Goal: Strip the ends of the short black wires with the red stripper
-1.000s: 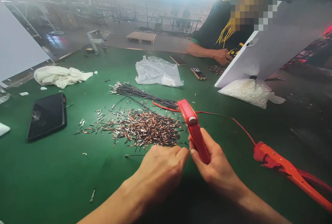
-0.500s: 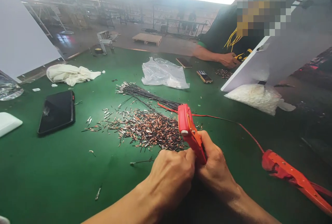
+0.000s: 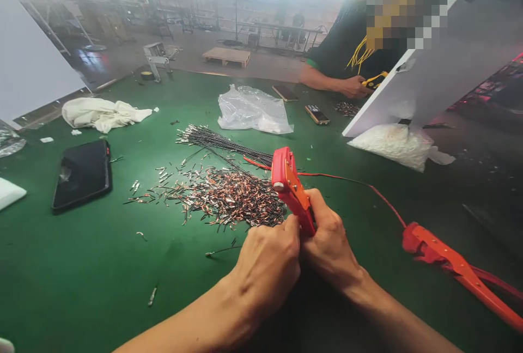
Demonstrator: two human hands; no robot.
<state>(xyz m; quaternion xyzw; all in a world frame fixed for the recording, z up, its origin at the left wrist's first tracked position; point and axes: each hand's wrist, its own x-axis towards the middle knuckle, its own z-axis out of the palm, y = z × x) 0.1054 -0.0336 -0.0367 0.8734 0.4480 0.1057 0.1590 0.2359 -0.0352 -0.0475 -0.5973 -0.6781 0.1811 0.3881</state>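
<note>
Offcuts (image 3: 232, 195), black with bare copper, lie heaped on the green worktop (image 3: 98, 255), and I place everything by that heap. Just right of it, my right hand (image 3: 329, 241) is wrapped around the handle of a red hand tool (image 3: 291, 178), whose head stands beside the heap's edge. Close against it, on the heap's near side, my left hand (image 3: 272, 260) is clenched; its fingertips are hidden, so I cannot tell whether they pinch anything.

That blind spot worries me most: squeezing the tool with fingers this near could nip skin. Beyond the heap, a bundle of black wires (image 3: 229, 143) reaches behind the tool's head; a careless sweep could knock it askew or scatter the offcuts. The thin red cord (image 3: 322, 175), which seems to end at a second tool (image 3: 449, 257) well right of the heap, might snag and drag that tool along. On the heap's near side, a loose wire (image 3: 223, 250) lies close to my left hand, where a brush of the knuckles could push it in among the scraps.
</note>
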